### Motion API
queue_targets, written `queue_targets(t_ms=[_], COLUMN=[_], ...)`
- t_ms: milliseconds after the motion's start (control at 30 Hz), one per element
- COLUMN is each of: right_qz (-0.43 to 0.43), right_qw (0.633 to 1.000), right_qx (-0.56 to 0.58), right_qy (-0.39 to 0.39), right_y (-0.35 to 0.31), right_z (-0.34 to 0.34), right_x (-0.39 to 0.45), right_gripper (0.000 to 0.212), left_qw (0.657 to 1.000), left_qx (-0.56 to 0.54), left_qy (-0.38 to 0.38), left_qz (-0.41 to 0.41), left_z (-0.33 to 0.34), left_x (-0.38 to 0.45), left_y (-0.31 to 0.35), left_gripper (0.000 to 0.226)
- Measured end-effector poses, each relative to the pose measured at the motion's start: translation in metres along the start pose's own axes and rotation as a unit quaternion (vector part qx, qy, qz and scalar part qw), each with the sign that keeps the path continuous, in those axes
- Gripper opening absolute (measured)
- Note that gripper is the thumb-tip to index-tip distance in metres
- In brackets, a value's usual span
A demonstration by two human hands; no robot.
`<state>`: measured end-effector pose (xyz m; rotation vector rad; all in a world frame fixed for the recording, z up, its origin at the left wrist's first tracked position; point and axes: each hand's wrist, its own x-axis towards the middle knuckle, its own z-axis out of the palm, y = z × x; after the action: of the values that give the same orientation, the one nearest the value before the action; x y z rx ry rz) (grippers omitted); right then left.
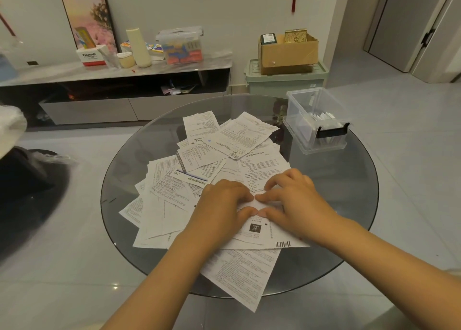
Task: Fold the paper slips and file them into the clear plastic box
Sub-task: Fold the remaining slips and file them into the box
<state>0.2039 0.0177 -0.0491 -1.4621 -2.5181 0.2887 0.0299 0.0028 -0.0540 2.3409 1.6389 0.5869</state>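
Your left hand [219,199] and right hand [294,199], fingers curled, pinch a partly folded paper slip [257,206] at lower centre atop the loose paper slips [199,175] on the round glass table [349,204]; the clear plastic box [316,120] stands at right.

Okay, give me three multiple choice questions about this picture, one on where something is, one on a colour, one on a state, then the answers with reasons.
1. Where on the glass table is the clear plastic box?
A. far right edge
B. near left edge
C. centre

2. What colour is the box's latch?
A. red
B. black
C. white

3. What are both hands doing?
A. hanging idle
B. lifting the box
C. pinching a paper slip

Answers: 1 A, it stands right of the loose papers. 2 B, a dark clip on its front. 3 C, the left hand and right hand meet on the fold.
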Motion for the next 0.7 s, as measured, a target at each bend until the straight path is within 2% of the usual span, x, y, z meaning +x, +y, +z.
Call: queue_targets(t_ms=[133,200,300,467,567,700], right_qz=[-0.026,-0.042,-0.061,-0.044,-0.029,-0.03], right_qw=[0.999,0.999,0.995,0.991,0.988,0.981], right_qx=[-0.022,-0.027,-0.037,-0.059,-0.059,-0.063], right_qy=[0.006,0.02,0.073,0.108,0.14,0.183], right_y=[0.0,0.0,0.001,0.007,0.013,0.015], right_z=[-0.002,-0.003,0.001,0.001,-0.005,-0.015], right_x=[-0.001,-0.003,-0.006,0.0,0.001,-0.003], right_gripper=[0.039,0.039,0.03,0.034,0.028,0.013], left_qw=[0.998,0.992,0.986,0.991,0.99,0.986], left_qx=[0.044,0.093,0.113,0.054,0.017,0.007], left_qy=[0.003,-0.004,0.045,0.097,0.134,0.162], left_qz=[0.039,0.085,0.112,0.07,0.033,0.023], left_z=[-0.002,0.001,0.004,-0.002,-0.007,-0.011], left_x=[0.001,0.001,0.001,-0.002,-0.003,-0.002], left_y=[-0.002,0.0,-0.001,0.005,0.006,0.012], left_gripper=[0.026,0.036,0.042,0.019,0.017,0.016])
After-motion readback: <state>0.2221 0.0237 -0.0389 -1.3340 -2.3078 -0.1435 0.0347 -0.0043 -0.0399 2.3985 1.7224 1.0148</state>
